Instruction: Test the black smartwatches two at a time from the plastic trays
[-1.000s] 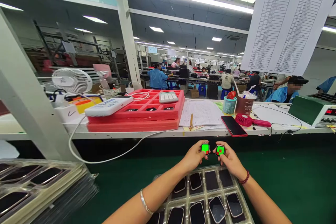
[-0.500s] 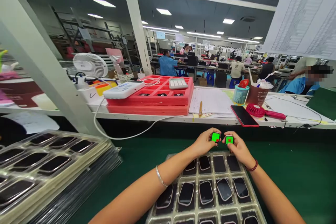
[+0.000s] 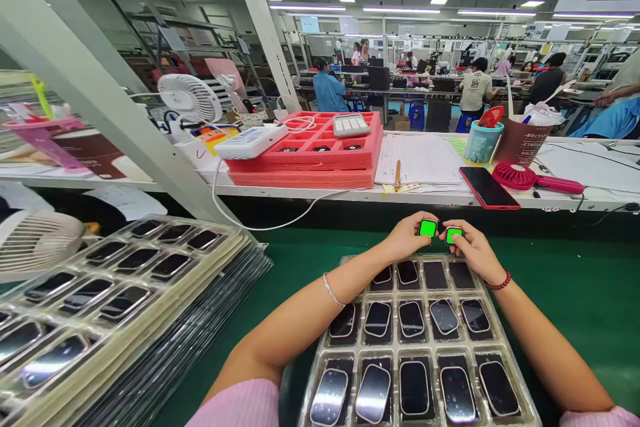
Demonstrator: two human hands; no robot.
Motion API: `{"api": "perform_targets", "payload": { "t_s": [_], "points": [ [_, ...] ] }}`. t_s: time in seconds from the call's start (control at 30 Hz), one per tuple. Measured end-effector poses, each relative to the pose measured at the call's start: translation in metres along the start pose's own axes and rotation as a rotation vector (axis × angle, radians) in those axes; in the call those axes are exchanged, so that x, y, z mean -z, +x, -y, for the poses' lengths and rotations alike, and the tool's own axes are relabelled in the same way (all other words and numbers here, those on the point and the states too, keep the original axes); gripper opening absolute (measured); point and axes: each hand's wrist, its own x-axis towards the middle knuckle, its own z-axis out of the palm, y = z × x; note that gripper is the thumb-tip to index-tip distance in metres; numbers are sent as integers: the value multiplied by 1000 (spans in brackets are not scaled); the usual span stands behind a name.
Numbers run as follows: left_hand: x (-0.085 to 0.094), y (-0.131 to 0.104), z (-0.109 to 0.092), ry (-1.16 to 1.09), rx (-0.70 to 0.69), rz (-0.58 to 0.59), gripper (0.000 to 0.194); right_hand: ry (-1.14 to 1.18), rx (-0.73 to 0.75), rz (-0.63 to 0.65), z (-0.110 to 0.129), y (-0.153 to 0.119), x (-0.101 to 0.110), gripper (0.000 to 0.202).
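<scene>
My left hand (image 3: 406,237) grips a square smartwatch (image 3: 427,228) by its edges, its screen lit plain green. Close beside it, my right hand (image 3: 475,252) holds a second smartwatch (image 3: 454,235), also green, with the thumb on its screen. No straps show on either one. Both hands are above the far edge of a clear plastic tray (image 3: 395,348). Dark-screened watches, such as this one (image 3: 415,387), lie in most of its compartments; two far compartments under my hands show only dark lining.
A tall stack of similar trays (image 3: 185,300) stands at left on the green work surface (image 3: 565,293). Along the shelf are red foam trays (image 3: 305,177), a white device with a hanging cable, papers, a phone (image 3: 489,187), a pink hand fan (image 3: 515,175) and cups. Several people sit farther back.
Red squares on both green screens are gone from sight. My view has tilted down and turned slightly left, showing more of the tray; both hands keep their watches.
</scene>
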Motion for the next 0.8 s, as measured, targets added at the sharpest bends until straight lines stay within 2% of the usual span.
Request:
{"api": "perform_targets", "payload": {
  "t_s": [0.2,0.4,0.57,0.7,0.8],
  "points": [
    [-2,-1,0,4,-3,-5,47,-12,59,-8,1,1,-1,41],
    [-1,-2,-7,-21,43,13,33,-20,20,6,2,1,-1,31],
    [0,-1,-2,-20,34,-36,47,3,89,13,2,1,-3,42],
    [1,-1,-2,-13,37,-49,36,-22,41,23,3,0,-2,41],
    [0,-1,-4,21,27,-60,40,-23,61,22,4,0,-2,45]
  ]
}}
